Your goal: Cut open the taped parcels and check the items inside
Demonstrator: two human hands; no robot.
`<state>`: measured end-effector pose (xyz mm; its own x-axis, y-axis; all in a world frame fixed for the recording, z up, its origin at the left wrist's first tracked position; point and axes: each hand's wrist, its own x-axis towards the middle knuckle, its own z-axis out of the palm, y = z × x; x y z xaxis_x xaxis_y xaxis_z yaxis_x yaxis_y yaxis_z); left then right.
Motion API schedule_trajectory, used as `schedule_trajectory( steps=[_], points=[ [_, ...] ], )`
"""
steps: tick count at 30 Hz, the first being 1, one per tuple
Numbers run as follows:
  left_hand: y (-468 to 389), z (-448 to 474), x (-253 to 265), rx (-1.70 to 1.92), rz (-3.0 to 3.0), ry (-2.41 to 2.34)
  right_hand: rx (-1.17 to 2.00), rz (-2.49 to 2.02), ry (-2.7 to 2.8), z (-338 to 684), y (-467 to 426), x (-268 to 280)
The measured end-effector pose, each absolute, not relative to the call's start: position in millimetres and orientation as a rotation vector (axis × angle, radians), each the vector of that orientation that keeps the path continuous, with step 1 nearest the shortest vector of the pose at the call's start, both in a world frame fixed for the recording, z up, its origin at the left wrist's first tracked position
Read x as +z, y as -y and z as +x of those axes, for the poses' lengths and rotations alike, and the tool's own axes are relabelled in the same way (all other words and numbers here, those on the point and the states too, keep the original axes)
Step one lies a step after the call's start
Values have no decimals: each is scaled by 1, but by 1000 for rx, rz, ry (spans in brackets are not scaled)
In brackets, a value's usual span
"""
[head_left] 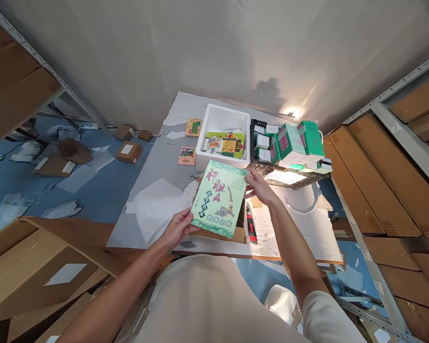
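A pale green book (219,199) with Chinese lettering on its cover is held between my two hands, tilted over the table. My left hand (178,227) pinches its lower left corner. At the upper right edge, my right hand (259,186) grips it with the thumb on the cover. Underneath, partly hidden by the book, lies an open cardboard box (240,235). A red and black utility knife (251,226) rests just right of that box. Behind the book stands a white foam box (204,159) with several books (224,144) inside.
Two small books, one yellowish (193,127) and one pink (187,156), lie left of the foam box. A black crate (259,167) with green boxes (311,138) stands to the right. White paper (159,205) covers the table's left part. Cartons (386,176) fill the right shelf.
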<state>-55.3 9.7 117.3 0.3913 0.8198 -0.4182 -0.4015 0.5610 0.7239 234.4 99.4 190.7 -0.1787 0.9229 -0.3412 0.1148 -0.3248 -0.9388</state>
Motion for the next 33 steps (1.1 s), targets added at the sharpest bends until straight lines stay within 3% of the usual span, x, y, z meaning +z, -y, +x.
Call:
schedule_trajectory(
  steps=[4,12,19,21,24,28,33],
  points=[
    [-20,-51,113,812,514,-834,1642,-1440,1277,240,-105,190],
    [-53,-42,114,1005,591,-922,1395,-1354,1046,242,-149,177],
    [-44,-92,74,1137,808,-1490,1155,-1171,721,240,-224,150],
    [-37,-109,47,1013,982,-1755,1128,-1159,610,233,-245,139],
    [-29,-127,6,539,1389,-2035,1085,-1209,457,220,-270,124],
    [-30,-135,-32,-24,1673,-2080,1050,-1344,387,206,-288,110],
    [-44,-136,-55,-174,1749,-1993,1086,-1446,323,202,-295,93]
  ],
)
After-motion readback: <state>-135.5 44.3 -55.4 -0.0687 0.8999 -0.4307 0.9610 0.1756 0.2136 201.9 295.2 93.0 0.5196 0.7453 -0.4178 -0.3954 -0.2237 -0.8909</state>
